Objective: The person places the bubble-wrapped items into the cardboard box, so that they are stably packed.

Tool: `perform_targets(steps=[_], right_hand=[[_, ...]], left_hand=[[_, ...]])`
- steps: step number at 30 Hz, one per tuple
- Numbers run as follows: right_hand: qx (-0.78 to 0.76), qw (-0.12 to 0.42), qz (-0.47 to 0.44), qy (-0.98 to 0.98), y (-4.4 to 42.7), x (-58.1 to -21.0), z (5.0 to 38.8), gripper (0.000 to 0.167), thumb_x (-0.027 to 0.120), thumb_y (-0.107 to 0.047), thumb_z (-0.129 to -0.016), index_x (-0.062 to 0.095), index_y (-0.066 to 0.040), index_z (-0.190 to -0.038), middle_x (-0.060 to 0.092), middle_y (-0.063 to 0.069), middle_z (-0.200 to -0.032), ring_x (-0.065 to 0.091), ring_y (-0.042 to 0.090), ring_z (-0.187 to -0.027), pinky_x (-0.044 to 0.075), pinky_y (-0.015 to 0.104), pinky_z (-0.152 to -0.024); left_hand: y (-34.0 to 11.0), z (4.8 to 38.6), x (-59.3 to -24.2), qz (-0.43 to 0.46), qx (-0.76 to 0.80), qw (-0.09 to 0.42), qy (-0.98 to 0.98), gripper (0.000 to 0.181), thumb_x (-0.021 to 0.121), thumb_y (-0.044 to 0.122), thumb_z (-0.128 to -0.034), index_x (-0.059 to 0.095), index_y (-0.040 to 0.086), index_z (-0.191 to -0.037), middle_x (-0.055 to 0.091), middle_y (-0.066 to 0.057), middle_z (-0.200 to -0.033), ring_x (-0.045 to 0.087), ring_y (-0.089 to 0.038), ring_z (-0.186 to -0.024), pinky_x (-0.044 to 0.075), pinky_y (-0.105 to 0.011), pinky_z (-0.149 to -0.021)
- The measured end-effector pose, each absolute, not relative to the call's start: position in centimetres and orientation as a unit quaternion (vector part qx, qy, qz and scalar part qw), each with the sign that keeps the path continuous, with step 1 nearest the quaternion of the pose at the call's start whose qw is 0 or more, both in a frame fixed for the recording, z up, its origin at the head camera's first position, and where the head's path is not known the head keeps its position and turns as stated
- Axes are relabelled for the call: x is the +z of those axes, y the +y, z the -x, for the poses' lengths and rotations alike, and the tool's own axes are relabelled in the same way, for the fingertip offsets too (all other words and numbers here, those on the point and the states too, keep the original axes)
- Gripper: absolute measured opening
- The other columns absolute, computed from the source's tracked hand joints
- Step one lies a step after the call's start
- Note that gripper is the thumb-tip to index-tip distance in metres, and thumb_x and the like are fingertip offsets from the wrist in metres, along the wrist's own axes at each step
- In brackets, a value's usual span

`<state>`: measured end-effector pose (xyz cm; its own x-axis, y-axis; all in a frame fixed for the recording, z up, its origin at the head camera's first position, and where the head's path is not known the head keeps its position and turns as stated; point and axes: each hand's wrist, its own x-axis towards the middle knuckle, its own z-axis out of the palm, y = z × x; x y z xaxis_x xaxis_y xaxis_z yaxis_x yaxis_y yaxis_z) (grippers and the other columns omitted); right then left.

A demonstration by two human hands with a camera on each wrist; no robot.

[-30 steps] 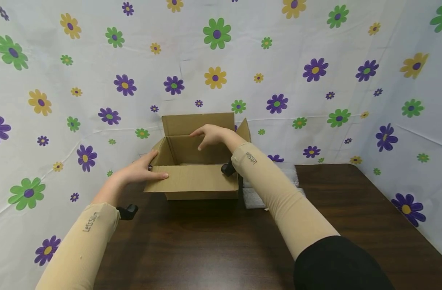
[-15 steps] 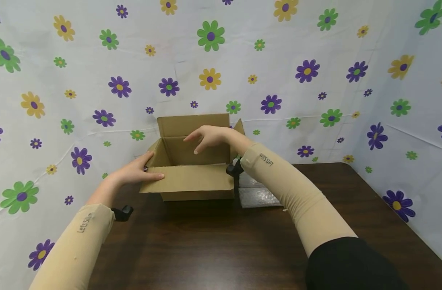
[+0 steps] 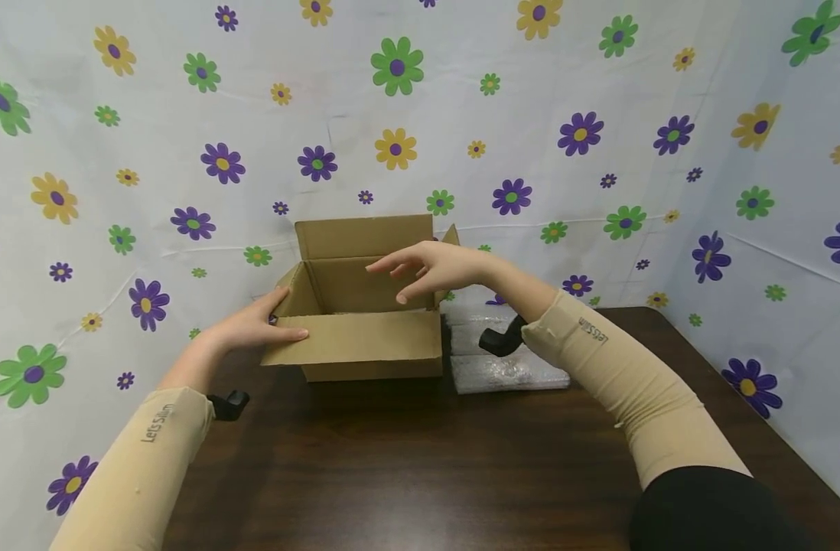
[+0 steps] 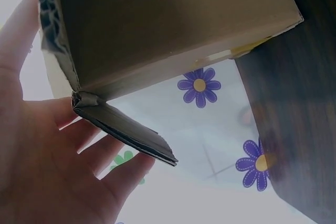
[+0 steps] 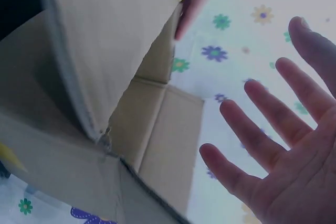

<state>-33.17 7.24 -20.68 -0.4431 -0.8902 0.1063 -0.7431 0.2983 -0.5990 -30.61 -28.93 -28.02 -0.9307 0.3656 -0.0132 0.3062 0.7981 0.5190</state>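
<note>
An open cardboard box (image 3: 372, 370) stands on the dark wood table in the head view, its front flap (image 3: 354, 337) folded outward and its back flap (image 3: 365, 237) raised. My left hand (image 3: 244, 327) holds the box at its front left corner, thumb on the front flap and fingers against the left side flap (image 4: 128, 127). Over the right part of the box hovers my right hand (image 3: 447, 268), holding nothing; its spread fingers (image 5: 262, 108) are apart from the cardboard in the right wrist view. The inside floor of the box is mostly hidden.
Clear plastic-wrapped packs (image 3: 506, 371), like bubble wrap, lie just right of the box. A flower-printed sheet (image 3: 392, 107) hangs close behind and along the right side. The brown table (image 3: 420, 467) extends in front.
My right hand has drawn back to the right, its forearm uncovering more of the wrapped packs. The left hand stays at the box corner. The head view has turned slightly right.
</note>
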Motion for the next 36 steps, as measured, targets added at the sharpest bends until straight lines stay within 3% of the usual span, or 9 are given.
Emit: perform_targets(steps=[10,20,26,30,36], right_hand=[[-0.335,0.121,0.518,0.778,12.8,-23.1,29.2,0.058,0.068,-0.021,-0.092,0.047,-0.013,-0.145,0.048,0.001,-0.145,0.047,0.022,-0.13,0.035,0.053,-0.106],[-0.36,0.099,0.458,0.807,17.4,-27.3,27.8,0.063,0.075,-0.021,-0.087,0.049,-0.015,-0.143,0.051,0.001,-0.142,0.049,0.023,-0.127,0.035,0.052,-0.107],[-0.35,0.037,0.414,0.84,19.9,-32.1,28.5,0.064,0.079,-0.029,-0.082,0.054,-0.019,-0.14,0.055,-0.001,-0.138,0.053,0.022,-0.123,0.039,0.055,-0.101],[-0.351,0.006,0.385,0.853,21.2,-34.9,29.4,0.061,0.081,-0.025,-0.081,0.057,-0.021,-0.137,0.056,-0.002,-0.136,0.054,0.023,-0.121,0.039,0.058,-0.1],[-0.328,-0.013,0.359,0.874,22.3,-37.3,30.1,0.061,0.082,-0.028,-0.078,0.06,-0.011,-0.133,0.058,0.002,-0.135,0.05,0.027,-0.126,0.04,0.057,-0.1]], left_hand=[[-29.3,30.6,-27.7,-0.179,0.249,0.067,0.95,0.106,0.069,0.046,-0.0873,0.003,-0.006,-0.152,0.002,-0.032,-0.156,0.003,-0.049,-0.142,0.011,-0.064,-0.111],[-29.2,30.5,-28.0,-0.185,0.248,0.067,0.949,0.107,0.07,0.045,-0.0869,0.004,-0.008,-0.152,0.004,-0.034,-0.155,0.005,-0.05,-0.141,0.013,-0.064,-0.11],[-28.9,30.6,-27.8,-0.191,0.251,0.067,0.947,0.107,0.07,0.045,-0.0871,0.003,-0.009,-0.151,0.004,-0.034,-0.155,0.004,-0.05,-0.141,0.012,-0.064,-0.11],[-28.8,30.6,-27.7,-0.189,0.243,0.066,0.949,0.106,0.069,0.045,-0.0871,0.004,-0.009,-0.151,0.002,-0.034,-0.155,0.004,-0.05,-0.141,0.011,-0.064,-0.111],[-28.7,30.6,-27.7,-0.181,0.24,0.069,0.951,0.107,0.069,0.047,-0.0866,0.005,-0.008,-0.151,0.0,-0.034,-0.155,0.003,-0.05,-0.141,0.011,-0.064,-0.11]])
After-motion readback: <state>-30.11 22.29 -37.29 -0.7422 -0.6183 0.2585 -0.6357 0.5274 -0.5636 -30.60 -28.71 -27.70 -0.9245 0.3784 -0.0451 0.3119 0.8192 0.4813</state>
